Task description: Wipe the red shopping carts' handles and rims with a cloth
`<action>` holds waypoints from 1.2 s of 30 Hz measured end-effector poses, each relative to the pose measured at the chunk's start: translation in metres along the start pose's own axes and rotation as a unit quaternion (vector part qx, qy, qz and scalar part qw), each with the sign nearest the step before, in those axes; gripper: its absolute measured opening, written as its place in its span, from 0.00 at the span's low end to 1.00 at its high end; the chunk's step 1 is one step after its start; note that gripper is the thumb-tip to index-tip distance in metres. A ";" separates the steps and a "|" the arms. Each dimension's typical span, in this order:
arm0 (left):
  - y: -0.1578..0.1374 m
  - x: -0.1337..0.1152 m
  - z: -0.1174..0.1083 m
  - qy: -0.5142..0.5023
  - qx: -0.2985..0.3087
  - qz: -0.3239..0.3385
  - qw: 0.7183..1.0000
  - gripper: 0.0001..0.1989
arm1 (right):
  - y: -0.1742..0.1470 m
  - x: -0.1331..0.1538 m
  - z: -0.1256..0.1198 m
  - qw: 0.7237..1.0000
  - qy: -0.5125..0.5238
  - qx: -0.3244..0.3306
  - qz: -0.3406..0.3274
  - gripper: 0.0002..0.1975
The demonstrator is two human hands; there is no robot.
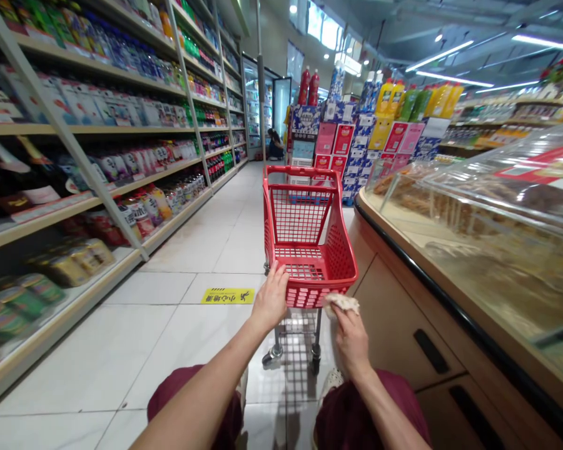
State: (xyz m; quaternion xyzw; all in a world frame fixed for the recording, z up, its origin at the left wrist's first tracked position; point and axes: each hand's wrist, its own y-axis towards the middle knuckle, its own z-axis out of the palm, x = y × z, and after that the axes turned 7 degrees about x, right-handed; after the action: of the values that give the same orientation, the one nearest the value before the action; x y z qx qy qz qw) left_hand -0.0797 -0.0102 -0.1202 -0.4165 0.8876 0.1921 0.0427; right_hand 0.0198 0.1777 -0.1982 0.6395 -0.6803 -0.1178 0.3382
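A red plastic shopping cart stands right in front of me, its basket bare inside. My left hand is closed over the near left corner of the cart's rim. In my right hand is a crumpled, pale cloth, pinched between the fingers. This cloth lies against or just beside the lower right of the cart's near wall; exact contact is hard to tell.
Drink shelves line the left side. To the right runs a wooden counter with clear covers. Stacked drink cartons stand ahead. A yellow floor sticker lies left of the cart. A person crouches far down the aisle.
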 end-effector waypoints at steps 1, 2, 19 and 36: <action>0.000 0.000 0.000 0.000 0.000 -0.001 1.000 0.24 | 0.005 -0.001 -0.004 0.999 0.007 -0.029 0.014 0.21; 0.000 -0.001 0.000 -0.001 -0.001 -0.003 1.000 0.24 | 0.011 -0.002 -0.008 0.998 0.012 -0.053 0.029 0.21; -0.002 0.000 0.005 0.021 -0.017 -0.008 1.000 0.24 | 0.074 0.011 -0.056 0.980 0.178 -0.013 0.092 0.19; 0.001 0.000 0.001 -0.007 -0.003 -0.014 1.000 0.26 | 0.081 0.006 -0.031 0.988 -0.110 0.074 -0.078 0.21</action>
State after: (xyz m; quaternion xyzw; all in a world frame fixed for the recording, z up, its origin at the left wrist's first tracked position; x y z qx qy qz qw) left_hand -0.0804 -0.0087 -0.1207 -0.4272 0.8810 0.1969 0.0507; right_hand -0.0251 0.1929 -0.1246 0.6968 -0.6686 -0.1626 0.2026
